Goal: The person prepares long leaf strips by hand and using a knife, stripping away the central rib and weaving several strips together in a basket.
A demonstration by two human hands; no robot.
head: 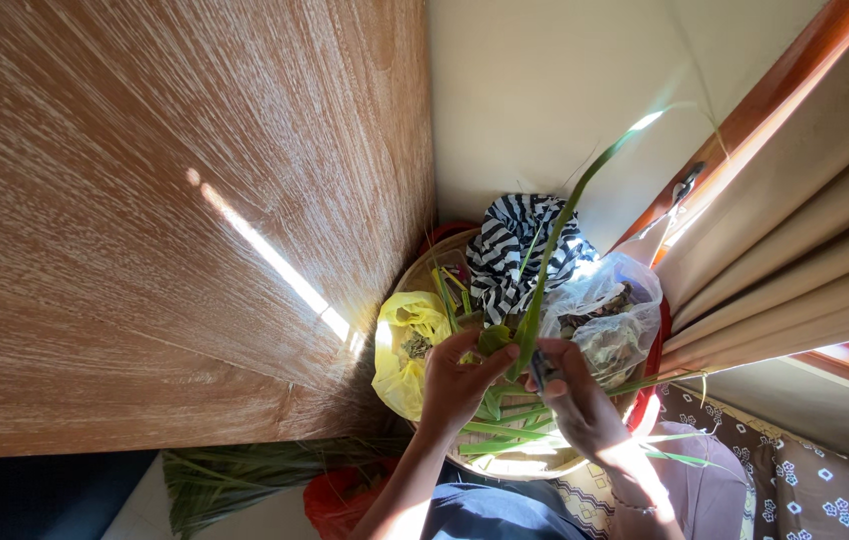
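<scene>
left hand pinches the base of a long green leaf | right hand grips the same leaf just beside it | leaf rises from between both hands over the round woven tray | striped cloth at tray's far edge

From my remote seat, I see two bare forearms rising from the bottom edge, with no sleeves reaching the wrists. The left hand is bare, no ring or watch that I can make out. The right hand is bare as well, though a thin bracelet or thread seems to circle its wrist (the sunlight washes it out, so I cannot tell its make). Below the arms I see dark blue cloth over the lap, smooth and unpatterned, and beside it, under the right forearm, a muted mauve fabric with soft folds. Nails are too small to judge.
</scene>
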